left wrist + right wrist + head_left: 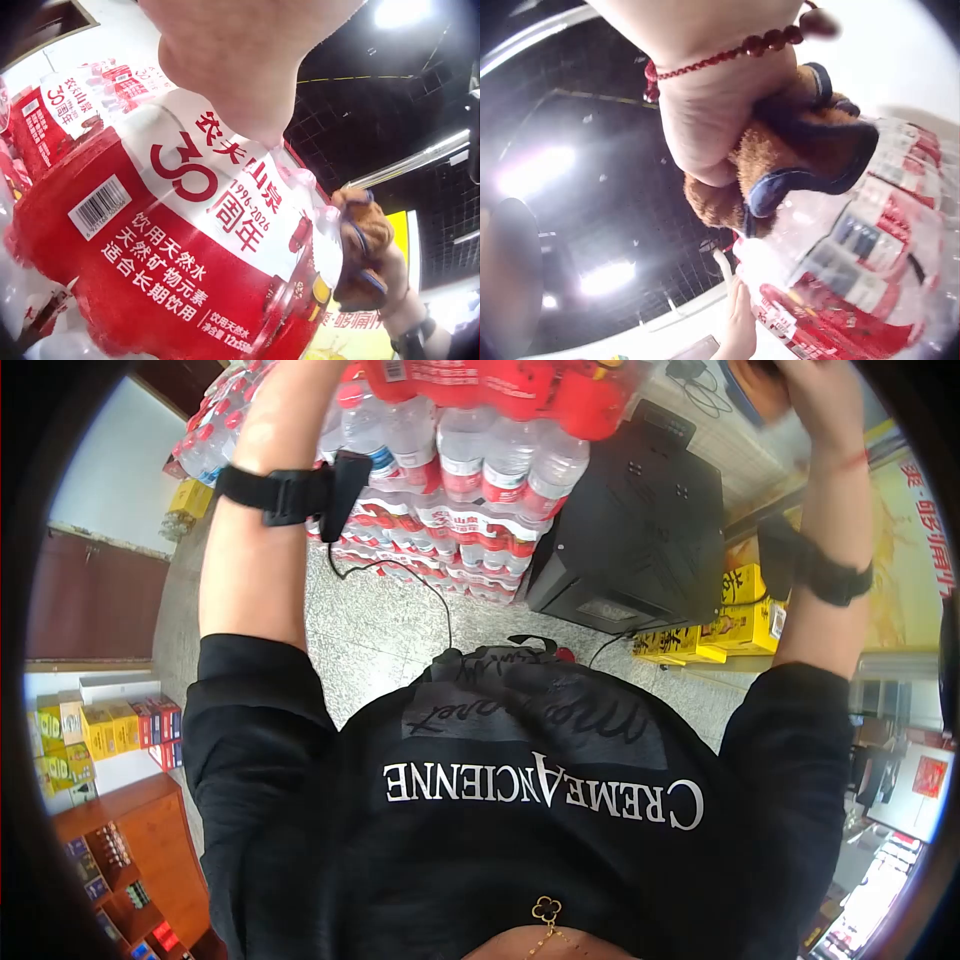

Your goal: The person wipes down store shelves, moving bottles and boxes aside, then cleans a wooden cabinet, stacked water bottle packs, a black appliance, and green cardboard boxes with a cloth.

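Note:
My right hand (705,127) grips a bunched brown cloth (802,150) with dark blue edging, close above a shrink-wrapped pack of bottled water (840,315). The head view catches the right hand (825,410) and a blurred part of the cloth (760,390) at its upper right edge. Red and white film with large lettering wraps the pack (187,225), which fills much of the left wrist view. At the pack's top edge is my left hand (232,82), its fingers hidden there. The right wrist view shows the left hand (739,322) beside the pack, fingers fairly straight.
Below the pack, more water bottles (465,455) stand stacked in wrapped layers. A black metal cabinet (640,530) is right of the stack, with yellow boxes (745,620) beyond it. A thin black cable (410,565) hangs from the left wrist camera. Shelved goods (110,730) stand at left.

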Available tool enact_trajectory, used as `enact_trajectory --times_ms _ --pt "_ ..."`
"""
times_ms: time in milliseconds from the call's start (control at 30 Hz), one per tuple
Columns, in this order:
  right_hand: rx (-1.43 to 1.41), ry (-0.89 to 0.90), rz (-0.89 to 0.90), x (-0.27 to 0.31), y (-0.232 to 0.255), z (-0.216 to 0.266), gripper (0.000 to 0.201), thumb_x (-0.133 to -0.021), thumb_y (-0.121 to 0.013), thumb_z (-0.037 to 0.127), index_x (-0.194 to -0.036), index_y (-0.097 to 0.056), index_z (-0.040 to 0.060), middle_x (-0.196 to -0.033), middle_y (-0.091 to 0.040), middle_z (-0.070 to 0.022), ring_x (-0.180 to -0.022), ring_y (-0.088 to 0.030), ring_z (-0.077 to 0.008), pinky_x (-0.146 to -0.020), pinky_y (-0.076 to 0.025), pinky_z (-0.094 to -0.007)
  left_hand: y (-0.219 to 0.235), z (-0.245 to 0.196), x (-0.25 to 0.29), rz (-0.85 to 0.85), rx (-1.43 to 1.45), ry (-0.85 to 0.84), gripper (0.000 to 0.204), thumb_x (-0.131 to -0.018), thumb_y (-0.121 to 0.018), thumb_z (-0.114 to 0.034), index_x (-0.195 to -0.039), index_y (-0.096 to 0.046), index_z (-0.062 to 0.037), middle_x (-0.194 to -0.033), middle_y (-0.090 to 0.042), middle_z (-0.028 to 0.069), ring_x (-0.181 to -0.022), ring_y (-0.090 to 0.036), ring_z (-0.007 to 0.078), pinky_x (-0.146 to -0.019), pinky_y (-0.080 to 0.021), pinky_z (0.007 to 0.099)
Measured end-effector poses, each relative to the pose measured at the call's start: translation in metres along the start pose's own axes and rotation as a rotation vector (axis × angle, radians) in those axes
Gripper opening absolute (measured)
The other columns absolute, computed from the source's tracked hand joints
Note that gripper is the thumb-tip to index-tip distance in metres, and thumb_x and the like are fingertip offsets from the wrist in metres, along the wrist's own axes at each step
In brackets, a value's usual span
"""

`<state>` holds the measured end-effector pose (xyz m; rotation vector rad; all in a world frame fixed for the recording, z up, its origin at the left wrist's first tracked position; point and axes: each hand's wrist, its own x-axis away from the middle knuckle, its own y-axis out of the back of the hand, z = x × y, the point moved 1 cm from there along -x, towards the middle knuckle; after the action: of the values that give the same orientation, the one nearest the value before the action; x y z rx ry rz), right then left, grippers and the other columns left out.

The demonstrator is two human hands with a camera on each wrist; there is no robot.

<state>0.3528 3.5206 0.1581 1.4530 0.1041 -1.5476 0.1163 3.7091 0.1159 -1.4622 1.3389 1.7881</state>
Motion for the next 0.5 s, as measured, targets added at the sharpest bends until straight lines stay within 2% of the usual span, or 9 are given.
enact_trajectory --times_ms 33,67,133,167,200,233,333,400,500 --pt "-0.044 -0.132 0.017 0.029 0.026 -0.038 0.045 -0.076 -0.058 0.008 -0.121 -0.055 0.0046 -0.106 -0.061 -0.0089 -0.094 -0.059 -0.0171 -0.084 -0.048 -0.0315 -0.001 0.031 0.002 0.004 -0.012 0.007 0.043 -0.094 -0.048 -0.033 -0.128 -0.048 -0.0072 -0.135 -0.039 0.0167 -0.127 -0.037 0.0339 -0.106 -0.031 0.0404" --pt "-0.086 -0.265 0.028 0.058 0.052 -0.076 0.046 -0.074 -0.059 0.01 -0.12 -0.056 0.0057 -0.102 -0.062 -0.0075 -0.09 -0.06 -0.0168 -0.082 -0.048 -0.0316 -0.01 0.081 0.004 0.355 -0.394 0.212 0.044 -0.094 -0.048 -0.033 -0.131 -0.046 -0.0084 -0.139 -0.035 0.0167 -0.129 -0.035 0.0336 -0.108 -0.029 0.0398" --pt "0.15 -0.44 -0.025 0.132 0.06 -0.147 0.044 -0.071 -0.061 0.013 -0.115 -0.058 0.0055 -0.091 -0.066 -0.0065 -0.076 -0.063 -0.0142 -0.071 -0.051 -0.0276 -0.019 0.063 0.005 0.344 -0.415 0.254 0.047 -0.095 -0.047 -0.034 -0.135 -0.043 -0.0116 -0.146 -0.026 0.0152 -0.135 -0.027 0.0328 -0.111 -0.025 0.0395" --pt "0.104 -0.522 -0.013 0.165 0.056 -0.163 0.044 -0.069 -0.062 0.011 -0.112 -0.059 0.004 -0.092 -0.066 -0.0072 -0.079 -0.063 -0.0137 -0.072 -0.051 -0.0273 -0.003 0.012 0.007 -0.015 -0.058 0.093 0.048 -0.095 -0.046 -0.036 -0.138 -0.041 -0.0137 -0.15 -0.021 0.0137 -0.138 -0.021 0.0324 -0.112 -0.022 0.0397" --pt "0.014 -0.715 0.027 0.201 0.051 -0.179 0.043 -0.069 -0.062 0.01 -0.111 -0.059 0.0029 -0.094 -0.065 -0.0082 -0.082 -0.062 -0.0138 -0.074 -0.051 -0.0279 0.005 -0.01 0.0 0.138 -0.015 0.008 0.062 -0.099 -0.033 -0.041 -0.144 -0.019 -0.0003 -0.145 -0.015 0.0276 -0.131 -0.026 0.0428 -0.104 -0.034 0.0556" --pt "-0.076 -0.902 0.068 0.234 0.046 -0.198 0.043 -0.068 -0.062 0.01 -0.11 -0.059 0.0018 -0.097 -0.065 -0.0092 -0.085 -0.062 -0.014 -0.075 -0.05 -0.0285 0.001 -0.002 0.023 -0.104 0.046 0.289 0.049 -0.088 -0.062 -0.031 -0.125 -0.05 -0.0012 -0.129 -0.044 0.0178 -0.111 -0.054 0.0272 -0.088 -0.046 0.0358" --pt "-0.124 -1.005 0.165 0.33 0.018 -0.255 0.043 -0.067 -0.062 0.009 -0.11 -0.06 0.0026 -0.102 -0.063 -0.0103 -0.093 -0.061 -0.0172 -0.082 -0.049 -0.0293 0.0 -0.03 0.078 -0.212 0.079 0.431 0.043 -0.088 -0.063 -0.015 -0.126 -0.049 0.0008 -0.121 -0.053 0.0145 -0.101 -0.058 0.0172 -0.083 -0.049 0.0275" --pt "-0.16 -1.109 0.225 0.368 -0.015 -0.277 0.044 -0.067 -0.062 0.01 -0.11 -0.06 0.003 -0.106 -0.061 -0.0114 -0.096 -0.061 -0.022 -0.086 -0.048 -0.0313 0.007 -0.032 0.126 -0.127 -0.287 0.512 0.039 -0.085 -0.065 -0.014 -0.119 -0.053 0.0003 -0.111 -0.058 0.0142 -0.095 -0.059 0.0194 -0.081 -0.048 0.0322" --pt "-0.092 -0.964 0.271 0.413 -0.081 -0.304 0.045 -0.067 -0.064 0.014 -0.11 -0.061 0.0042 -0.106 -0.06 -0.0135 -0.095 -0.06 -0.0305 -0.087 -0.048 -0.0361 0.0 -0.054 0.216 0.019 -0.435 0.612 0.034 -0.086 -0.064 -0.012 -0.116 -0.054 -0.0011 -0.109 -0.059 0.013 -0.099 -0.058 0.0211 -0.087 -0.047 0.0334"
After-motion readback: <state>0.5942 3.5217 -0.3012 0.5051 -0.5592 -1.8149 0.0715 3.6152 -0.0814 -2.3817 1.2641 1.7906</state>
